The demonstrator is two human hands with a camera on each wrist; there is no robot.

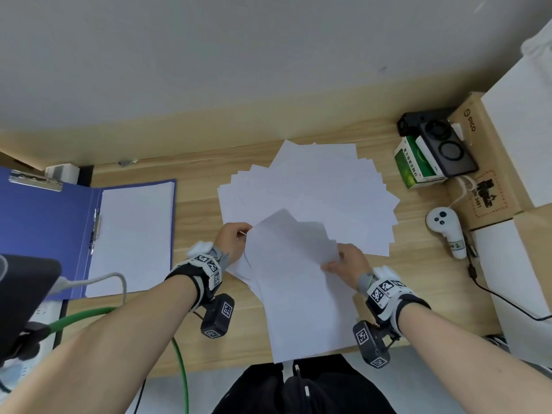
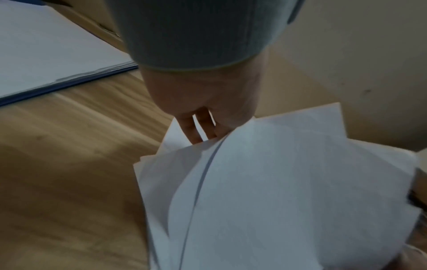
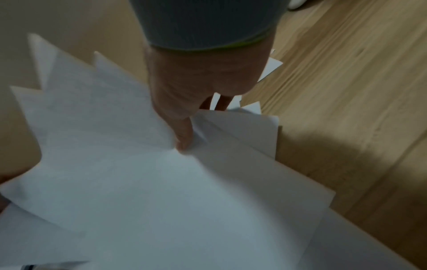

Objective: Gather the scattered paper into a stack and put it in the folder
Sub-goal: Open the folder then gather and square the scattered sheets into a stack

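The left hand [image 1: 234,240] pinches the left edge of a loose bundle of sheets [image 1: 298,291], fingers curled under it and thumb hidden behind the paper; the right hand [image 1: 346,264] grips the opposite edge, its thumb pressed on top in the right wrist view. Between them the bundle hangs near the front edge of the table [image 1: 194,339], its corners fanned and unaligned. Beyond it, a wider fan of scattered paper [image 1: 322,186] lies flat on the wood, touching or tucked under the held sheets — which one I cannot tell. Well to the left the blue folder [image 1: 44,222] lies open, with white sheets already resting in its right half.

The paper looks light, thin and floppy — it bows where it is unsupported, and single sheets will likely slide over one another. A grip on both long edges, followed by tapping an edge on the table, should square it; a one-handed hold at a corner would probably let it droop and spill.
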